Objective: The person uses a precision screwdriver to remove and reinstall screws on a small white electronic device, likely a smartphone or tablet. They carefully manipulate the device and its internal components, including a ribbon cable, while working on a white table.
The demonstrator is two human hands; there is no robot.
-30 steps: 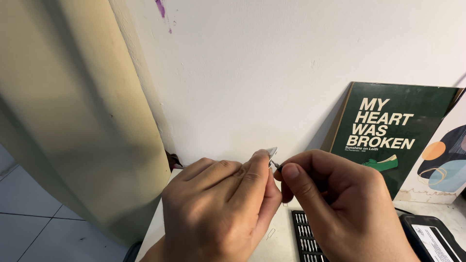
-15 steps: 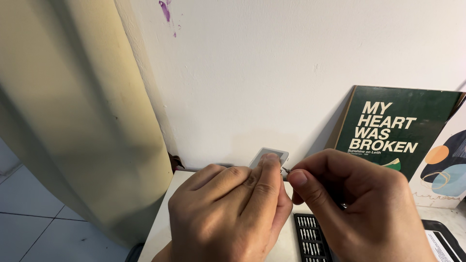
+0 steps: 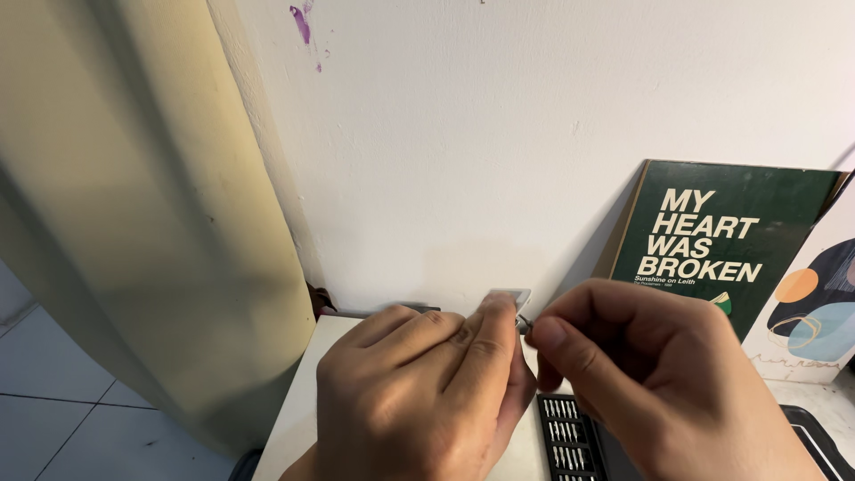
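Up close, the left hand (image 3: pixel 427 392) was curled over a small grey rectangular piece (image 3: pixel 510 297), whose top edge stuck out just above the index fingertip; the fingers were closed on it, pinching it from behind and in front, though most of the piece stayed hidden under them. Just beside it, the right hand (image 3: pixel 659 383) had thumb and forefinger pressed together on a thin metal tool (image 3: pixel 524 324), whose tip touched the lower right edge of the grey piece. How much of the tool ran back into the palm could not be told. Both hands met over the white tabletop (image 3: pixel 298 419), near the white wall (image 3: pixel 463 142). Below the right hand lay a black case of screwdriver bits (image 3: pixel 563 436). A dark green card (image 3: pixel 726 236) leaned against the wall to the right, and a cream curtain (image 3: pixel 134 223) hung at left.
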